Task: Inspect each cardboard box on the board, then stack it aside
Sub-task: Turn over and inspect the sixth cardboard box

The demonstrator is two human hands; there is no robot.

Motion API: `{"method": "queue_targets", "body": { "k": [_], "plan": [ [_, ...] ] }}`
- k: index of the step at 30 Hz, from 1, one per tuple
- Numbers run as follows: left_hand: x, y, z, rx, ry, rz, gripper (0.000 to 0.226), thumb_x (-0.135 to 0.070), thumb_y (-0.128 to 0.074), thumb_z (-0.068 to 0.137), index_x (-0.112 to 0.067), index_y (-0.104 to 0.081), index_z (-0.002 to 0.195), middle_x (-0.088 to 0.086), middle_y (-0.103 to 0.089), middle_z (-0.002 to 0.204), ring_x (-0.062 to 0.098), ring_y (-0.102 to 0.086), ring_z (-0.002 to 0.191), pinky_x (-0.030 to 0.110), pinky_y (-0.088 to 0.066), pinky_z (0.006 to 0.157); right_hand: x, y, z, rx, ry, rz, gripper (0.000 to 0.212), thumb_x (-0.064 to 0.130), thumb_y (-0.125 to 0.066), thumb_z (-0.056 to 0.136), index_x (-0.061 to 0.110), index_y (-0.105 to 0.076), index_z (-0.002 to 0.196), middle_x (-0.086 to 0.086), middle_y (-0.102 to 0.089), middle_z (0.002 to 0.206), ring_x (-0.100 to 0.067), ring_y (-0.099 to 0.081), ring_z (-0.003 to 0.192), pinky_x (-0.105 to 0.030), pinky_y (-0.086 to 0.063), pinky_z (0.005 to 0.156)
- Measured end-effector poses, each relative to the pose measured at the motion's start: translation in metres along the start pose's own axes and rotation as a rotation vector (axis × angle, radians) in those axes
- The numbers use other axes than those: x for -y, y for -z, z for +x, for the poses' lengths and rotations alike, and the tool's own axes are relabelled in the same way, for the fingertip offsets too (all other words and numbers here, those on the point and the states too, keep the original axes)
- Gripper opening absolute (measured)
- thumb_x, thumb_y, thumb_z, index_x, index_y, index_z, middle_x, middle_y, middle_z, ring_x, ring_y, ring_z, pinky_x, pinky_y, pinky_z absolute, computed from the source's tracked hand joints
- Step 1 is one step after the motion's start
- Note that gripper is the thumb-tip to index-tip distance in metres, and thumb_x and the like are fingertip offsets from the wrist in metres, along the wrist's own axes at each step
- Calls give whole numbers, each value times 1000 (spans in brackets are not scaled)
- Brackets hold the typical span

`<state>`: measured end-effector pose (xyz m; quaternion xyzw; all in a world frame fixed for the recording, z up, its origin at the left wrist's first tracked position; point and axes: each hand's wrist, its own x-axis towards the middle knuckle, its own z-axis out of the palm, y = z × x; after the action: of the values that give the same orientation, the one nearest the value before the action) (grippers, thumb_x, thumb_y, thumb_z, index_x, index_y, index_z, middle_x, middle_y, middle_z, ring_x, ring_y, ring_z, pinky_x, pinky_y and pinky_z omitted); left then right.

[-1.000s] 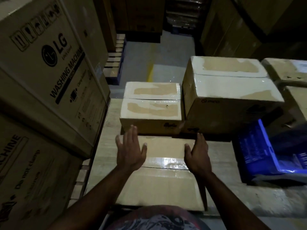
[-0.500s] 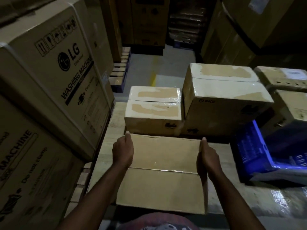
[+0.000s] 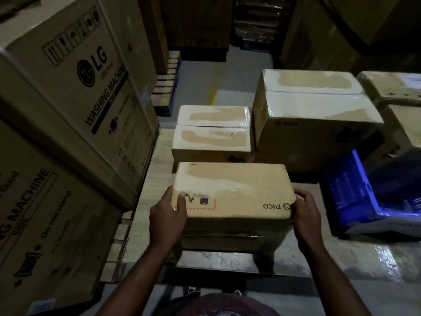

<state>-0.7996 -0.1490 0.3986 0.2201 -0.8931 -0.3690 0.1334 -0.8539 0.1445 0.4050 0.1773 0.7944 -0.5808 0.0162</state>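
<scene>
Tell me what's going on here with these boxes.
A person grips a cardboard box by its two ends, left hand on the left end and right hand on the right, over the wooden board. The face with the upside-down PICO print is turned toward the camera, as if for inspection. Two taped boxes sit behind it, a smaller box beside a taller box.

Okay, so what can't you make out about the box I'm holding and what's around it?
All head view.
held box: underside and far side hidden by the box itself; small label print blurred.
left hand, right hand: fingers behind the box ends hidden.
blue crate: cut off by the right edge, inside too dark.
board: whether the box touches it, lost in shadow.
</scene>
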Motion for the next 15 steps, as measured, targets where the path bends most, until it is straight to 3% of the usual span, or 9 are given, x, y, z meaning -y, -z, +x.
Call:
{"method": "queue_targets", "body": {
  "k": [5,8,10,12,14,15],
  "plan": [
    [20,-4,-38,70,7,7,38,-31,-47,101,-16,-50,136,9,-71,101,30,-68,83,36,-54,64,-17,4,-25,-4,72,-74,40,31,-36,87,26,-50,124,8,-65,95,-2,-65,75,-37,-52,61],
    [24,-4,-44,134,40,88,46,-35,-44,100,-21,-39,143,13,-69,112,35,-67,92,42,-55,69,-26,6,-32,-9,79,-106,46,31,-35,86,25,-48,130,9,-64,101,-7,-65,79,-47,-56,66],
    [18,-4,-35,164,68,164,54,-33,-44,100,-23,-28,150,13,-61,129,34,-62,106,44,-55,78,-24,5,-32,16,82,-171,51,33,-36,87,24,-44,137,-2,-65,108,-17,-65,87,-51,-57,72],
    [9,-5,-26,179,-10,230,63,-23,-44,100,-19,-16,157,10,-37,156,28,-41,138,46,-48,101,-20,1,-30,10,152,-344,55,28,-40,88,17,-39,142,-18,-60,125,-29,-62,105,-55,-55,88],
    [5,-6,-19,225,-198,311,63,-19,-40,100,-16,-15,158,3,-14,166,21,-9,153,45,-30,119,-16,-8,-29,2,294,-581,59,14,-52,89,8,-37,146,-24,-40,151,-37,-39,140,-54,-34,117],
    [5,-6,-15,253,-280,352,61,-22,-36,100,-15,-17,158,2,-9,167,20,0,154,43,-22,123,-12,-14,-28,19,397,-682,60,11,-56,89,6,-38,146,-23,-32,157,-36,-27,147,-50,-25,122]
  ]
}}
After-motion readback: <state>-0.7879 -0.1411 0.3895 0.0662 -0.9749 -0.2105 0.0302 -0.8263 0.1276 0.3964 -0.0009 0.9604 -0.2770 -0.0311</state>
